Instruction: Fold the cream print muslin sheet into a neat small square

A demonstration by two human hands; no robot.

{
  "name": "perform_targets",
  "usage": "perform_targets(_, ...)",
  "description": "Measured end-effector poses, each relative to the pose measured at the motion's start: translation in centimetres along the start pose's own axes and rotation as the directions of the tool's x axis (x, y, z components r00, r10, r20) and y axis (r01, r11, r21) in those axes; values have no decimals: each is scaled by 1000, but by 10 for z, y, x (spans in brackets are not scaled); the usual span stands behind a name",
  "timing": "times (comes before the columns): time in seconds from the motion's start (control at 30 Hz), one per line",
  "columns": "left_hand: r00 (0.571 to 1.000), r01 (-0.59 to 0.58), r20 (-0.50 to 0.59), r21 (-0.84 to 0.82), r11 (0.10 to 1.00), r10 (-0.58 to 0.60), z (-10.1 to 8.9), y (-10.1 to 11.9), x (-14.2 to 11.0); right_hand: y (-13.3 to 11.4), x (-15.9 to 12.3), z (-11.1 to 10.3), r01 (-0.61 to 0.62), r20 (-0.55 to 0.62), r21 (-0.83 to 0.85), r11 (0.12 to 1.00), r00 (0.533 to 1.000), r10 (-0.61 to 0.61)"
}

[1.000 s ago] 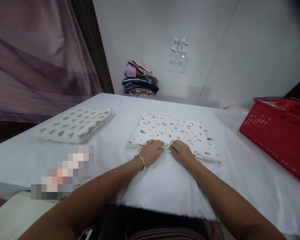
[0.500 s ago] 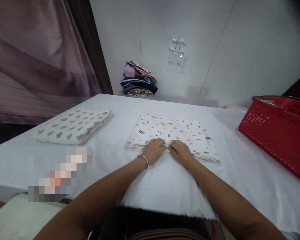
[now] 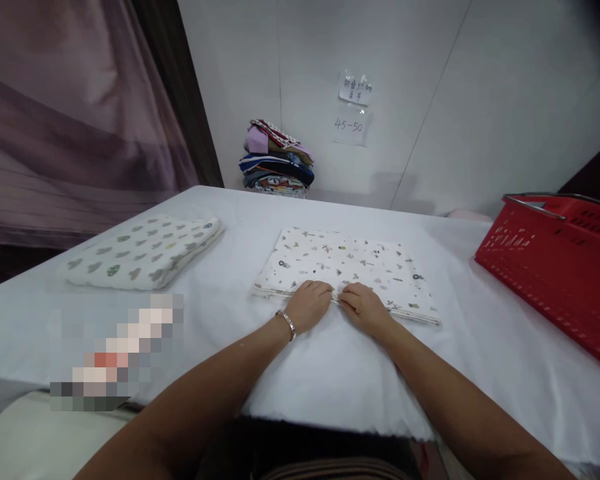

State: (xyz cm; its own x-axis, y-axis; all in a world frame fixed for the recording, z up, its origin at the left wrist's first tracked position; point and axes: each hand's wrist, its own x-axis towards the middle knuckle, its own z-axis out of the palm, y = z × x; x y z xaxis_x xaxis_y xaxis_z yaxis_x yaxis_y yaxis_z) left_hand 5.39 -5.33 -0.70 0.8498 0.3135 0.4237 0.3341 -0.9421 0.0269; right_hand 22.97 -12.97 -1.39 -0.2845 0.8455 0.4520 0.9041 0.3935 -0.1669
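A folded white cloth (image 3: 347, 260) with small plant and animal prints lies flat in front of me, its layered edge towards me. Both hands meet at the middle of that near edge, almost touching each other. My left hand (image 3: 310, 305), with a bracelet at the wrist, has its fingers curled over the edge and closed on it. Beside it, my right hand (image 3: 364, 307) pinches the same edge, fingers bent round the layers. The fingertips are partly hidden in the cloth.
The table (image 3: 300, 387) has a white cover. At its left lies a folded cloth with grey cloud-like prints (image 3: 143, 250); a blurred-out patch sits below it. A red plastic basket (image 3: 565, 260) stands at the right. Stacked folded fabrics (image 3: 277, 160) rise behind the far edge, against the wall.
My hands stay at the cloth's near edge; the left has shifted slightly right, towards the right hand, and its fingers are more curled. The camera view has moved a little.
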Motion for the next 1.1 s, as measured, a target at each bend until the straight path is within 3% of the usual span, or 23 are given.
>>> perform_targets(0.3, 998, 25, 55, -14, 1000, -24, 3, -2, 0, 2, -3, 1, -4, 1, -63, 998, 1000, 4)
perform_targets(0.47, 984, 115, 134, 27, 993, -118, -1, 1, 1, 1, -3, -1, -1, 11, -88, 996, 1000, 2)
perform_targets(0.77, 994, 68, 77, 115, 991, -77, 2, -3, -8, 0, -4, 0, -10, 27, -88, 996, 1000, 13)
perform_targets(0.93, 996, 38, 73, 98, 994, -46, 4, -5, -8, -1, -2, 0, 8, 42, -88, 996, 999, -5)
perform_targets(1.1, 999, 32, 4, 96, 995, -33, 1, -6, -7, -1, -1, 0, 2, 60, -117, 993, 998, 5)
